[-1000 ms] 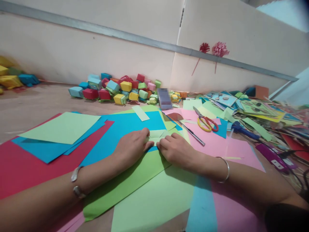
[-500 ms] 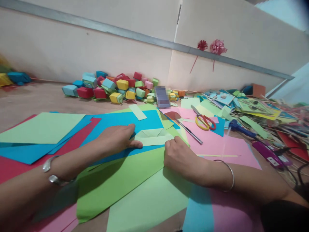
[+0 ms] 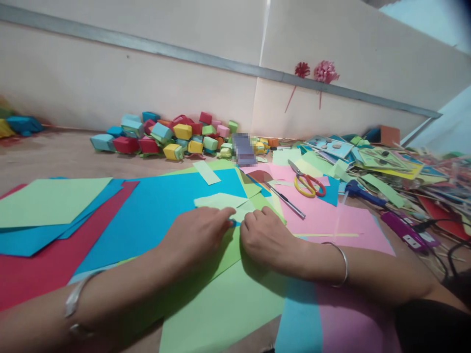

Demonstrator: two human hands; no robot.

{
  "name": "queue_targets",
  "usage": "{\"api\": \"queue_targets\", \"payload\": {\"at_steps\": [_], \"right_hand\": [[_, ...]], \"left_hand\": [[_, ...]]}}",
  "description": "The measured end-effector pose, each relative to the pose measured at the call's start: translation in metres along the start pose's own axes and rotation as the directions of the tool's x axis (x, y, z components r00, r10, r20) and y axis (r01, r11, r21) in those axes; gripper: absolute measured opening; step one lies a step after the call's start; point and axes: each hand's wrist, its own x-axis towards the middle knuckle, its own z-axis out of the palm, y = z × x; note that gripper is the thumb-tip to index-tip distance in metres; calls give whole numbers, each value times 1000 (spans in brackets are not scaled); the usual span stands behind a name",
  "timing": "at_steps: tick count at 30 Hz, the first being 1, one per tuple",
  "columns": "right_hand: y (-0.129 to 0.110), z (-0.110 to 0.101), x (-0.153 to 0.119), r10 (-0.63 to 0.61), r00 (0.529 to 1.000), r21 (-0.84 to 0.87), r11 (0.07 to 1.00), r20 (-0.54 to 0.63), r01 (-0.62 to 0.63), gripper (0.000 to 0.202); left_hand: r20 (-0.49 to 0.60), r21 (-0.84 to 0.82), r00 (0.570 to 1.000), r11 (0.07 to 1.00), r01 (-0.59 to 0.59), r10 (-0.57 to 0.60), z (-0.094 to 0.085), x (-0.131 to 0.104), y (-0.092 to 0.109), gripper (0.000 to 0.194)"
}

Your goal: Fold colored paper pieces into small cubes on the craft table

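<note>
A piece of folded pale green paper (image 3: pixel 217 200) lies on the blue sheet (image 3: pixel 154 196), its creased flaps partly raised. My left hand (image 3: pixel 200 234) is closed at its near edge, thumb and forefinger pinching the paper. Close beside it, my right hand (image 3: pixel 267 239) has curled fingers closed on the paper's right end. Both hands hide the paper's near edge. Beneath them, a bright green sheet (image 3: pixel 228 252) lies over a larger pale green sheet (image 3: pixel 217 304).
Scissors (image 3: pixel 307 180) and a slim silver craft knife or pen (image 3: pixel 289 201) lie on pink paper (image 3: pixel 331 220). Small coloured paper boxes (image 3: pixel 149 144) are piled by the wall. A blue glue gun (image 3: pixel 362 192), a purple power strip (image 3: pixel 403 230) and paper scraps are at right.
My left hand has moved right and nearer to me, from the paper's left end to beside my right hand. The pale green paper has turned slightly, and its flaps have shifted.
</note>
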Motion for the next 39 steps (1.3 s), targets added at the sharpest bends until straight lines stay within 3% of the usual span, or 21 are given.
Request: {"api": "queue_targets", "payload": {"at_steps": [3,8,11,15,18,23,27,30,34,39], "right_hand": [[9,6,4,-45,992,96,994,-120,57,19],[41,26,17,127,916,113,989,-381,-90,27],[57,40,25,115,889,119,990,-442,-69,35],[69,55,32,88,845,129,991,-527,-22,26],[71,60,35,34,814,121,992,-580,45,23],[62,54,33,-146,788,5,983,-599,185,29],[52,48,30,-273,757,-114,960,-594,257,32],[50,48,30,-269,758,-105,960,-595,259,30],[53,52,29,-194,810,-39,978,-554,207,25],[52,52,27,-182,851,-23,980,-492,196,20]], "left_hand": [[-1,19,997,997,-79,79,10,-4,6,34],[-62,-43,995,996,-84,81,16,-1,-5,44],[-105,-122,991,988,-98,85,21,2,-10,39],[-173,-238,976,956,-174,134,29,8,-19,26],[-162,-328,977,926,-188,141,33,12,-27,27],[-127,-366,990,924,-107,65,26,10,-27,28],[-206,-286,975,948,-142,84,18,4,-20,24],[-275,-168,948,963,-210,158,18,1,-18,25],[-279,-26,943,980,-197,182,17,2,-18,25],[-213,-150,975,984,-98,64,14,3,-18,39]]}}
